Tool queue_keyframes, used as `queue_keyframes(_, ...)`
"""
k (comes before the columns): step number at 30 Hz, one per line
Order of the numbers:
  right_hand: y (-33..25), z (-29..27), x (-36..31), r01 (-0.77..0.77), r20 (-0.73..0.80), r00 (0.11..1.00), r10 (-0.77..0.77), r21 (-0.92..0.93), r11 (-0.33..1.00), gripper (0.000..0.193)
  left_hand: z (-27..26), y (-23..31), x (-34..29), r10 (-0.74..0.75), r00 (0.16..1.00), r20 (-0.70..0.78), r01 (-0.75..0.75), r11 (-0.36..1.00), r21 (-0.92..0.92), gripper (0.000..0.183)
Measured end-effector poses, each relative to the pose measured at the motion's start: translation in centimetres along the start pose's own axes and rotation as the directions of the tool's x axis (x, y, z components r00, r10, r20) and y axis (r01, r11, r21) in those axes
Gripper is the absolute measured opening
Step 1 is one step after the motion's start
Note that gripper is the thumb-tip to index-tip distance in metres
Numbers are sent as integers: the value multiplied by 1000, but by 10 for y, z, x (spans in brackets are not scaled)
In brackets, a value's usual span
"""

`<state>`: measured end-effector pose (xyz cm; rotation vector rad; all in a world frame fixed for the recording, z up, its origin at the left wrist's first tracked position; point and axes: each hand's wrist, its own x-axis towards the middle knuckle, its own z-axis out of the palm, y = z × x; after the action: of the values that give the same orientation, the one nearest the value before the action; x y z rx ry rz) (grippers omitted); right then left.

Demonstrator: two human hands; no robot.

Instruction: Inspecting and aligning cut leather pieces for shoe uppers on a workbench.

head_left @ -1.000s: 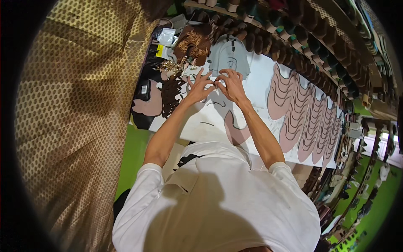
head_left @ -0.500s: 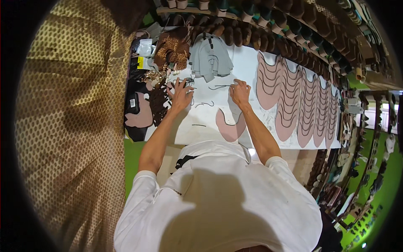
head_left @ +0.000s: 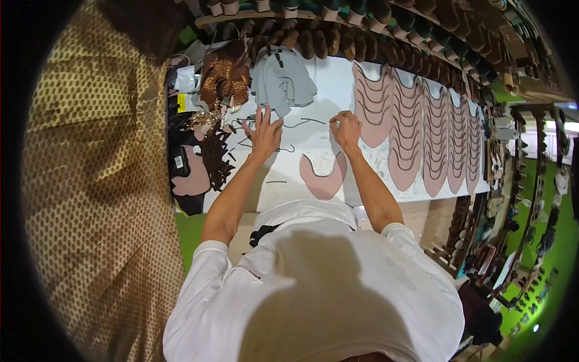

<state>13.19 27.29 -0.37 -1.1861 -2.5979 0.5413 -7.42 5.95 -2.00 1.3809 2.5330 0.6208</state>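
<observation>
My left hand [head_left: 264, 134] is spread open, palm down, over the white table, its fingertips near the lower edge of a stack of grey cut pieces [head_left: 281, 81]. Around it lie thin dark strips, one curved strip [head_left: 288, 148] beside the wrist. Another thin strip [head_left: 304, 120] lies between the two hands. My right hand [head_left: 346, 130] has its thumb and fingers pinched together just right of that strip's end; whatever is in the pinch is too small to make out. Below the hands lies a pink U-shaped piece [head_left: 322, 185] with a dark line along its inner curve.
Overlapping rows of pink U-shaped pieces [head_left: 405, 172] cover the table's right side. To the left are dark brown scraps [head_left: 216, 154], leopard-print pieces [head_left: 226, 75] and a black box [head_left: 181, 158]. Shoes on racks [head_left: 356, 45] line the far edge. A patterned curtain [head_left: 102, 181] hangs at left.
The view has shifted, so the table appears further left. My left hand has moved right over the strips, closer to the grey stack. The right hand's fingers stay pinched, now apart from the strip.
</observation>
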Motion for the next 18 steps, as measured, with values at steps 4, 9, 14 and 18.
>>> queue_keyframes(4,10,-7,-9,55,-97,994,-49,62,997,15,10,7,-2,47,999,-27,-46,998,47,28)
queue_keyframes(9,30,-15,-28,-23,-134,990,40,123,992,19,14,10,-2,40,999,-37,-38,998,55,9)
queue_keyframes(14,16,-18,-41,74,-91,994,-61,155,985,22,21,12,-9,72,994,-80,-69,997,36,11)
queue_keyframes(18,-32,-21,-49,329,15,941,-337,180,927,44,19,29,-24,143,988,-56,-149,982,-119,14)
